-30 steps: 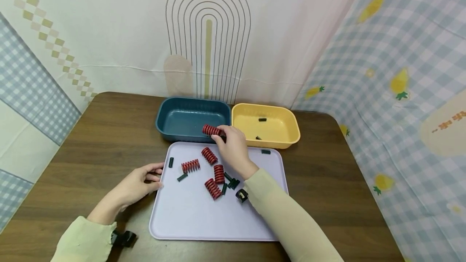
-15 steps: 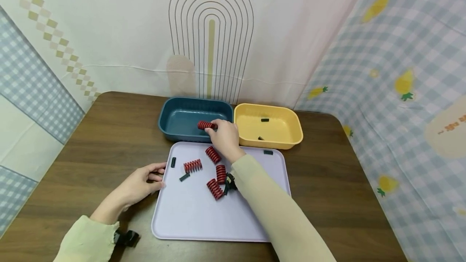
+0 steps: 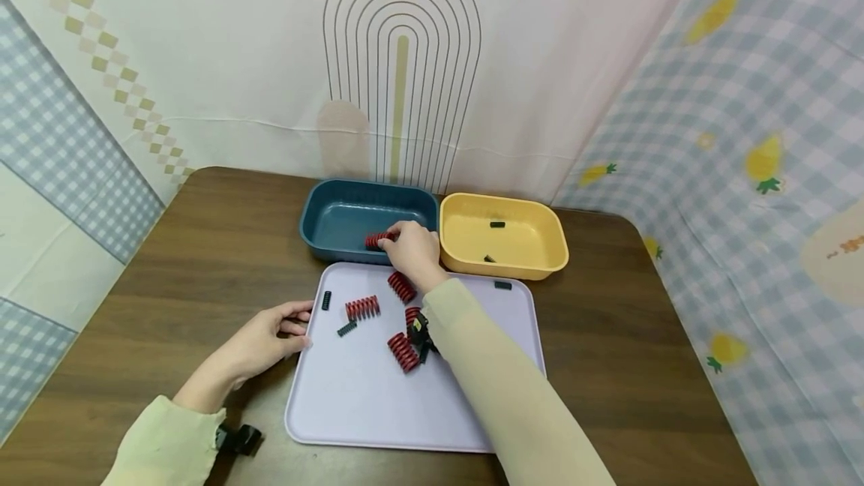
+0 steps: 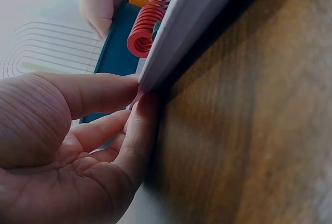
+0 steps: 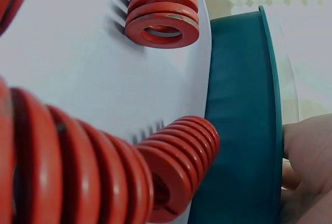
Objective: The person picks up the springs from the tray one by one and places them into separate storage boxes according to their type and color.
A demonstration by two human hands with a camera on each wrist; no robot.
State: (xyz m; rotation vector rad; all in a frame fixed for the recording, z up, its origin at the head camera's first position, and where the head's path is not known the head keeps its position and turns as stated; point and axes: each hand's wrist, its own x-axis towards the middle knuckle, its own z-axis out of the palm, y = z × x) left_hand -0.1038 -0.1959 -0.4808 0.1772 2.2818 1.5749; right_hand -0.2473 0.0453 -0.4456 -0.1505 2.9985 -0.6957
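Observation:
My right hand (image 3: 415,252) pinches a red coil spring (image 3: 375,241) low inside the dark blue bin (image 3: 344,217), by its front wall. In the right wrist view that hand (image 5: 310,167) reaches over the bin's rim, which hides the held spring. My left hand (image 3: 266,340) grips the left edge of the lilac tray (image 3: 364,403); the left wrist view shows thumb and fingertips pinching the rim. Several red springs lie on the tray, one (image 3: 363,307) at the left and another (image 3: 403,352) near the middle. Small dark springs (image 3: 347,328) lie among them.
A yellow bin (image 3: 540,235) stands right of the blue one, with two small dark springs (image 3: 497,224) inside. Another dark spring (image 3: 502,285) lies at the tray's back right. Behind the brown table (image 3: 223,246) hangs a patterned cloth (image 3: 256,58).
My right hand has moved slightly left and lowered the red spring from above the blue bin's front rim down into it. The left hand keeps its grip on the tray edge.

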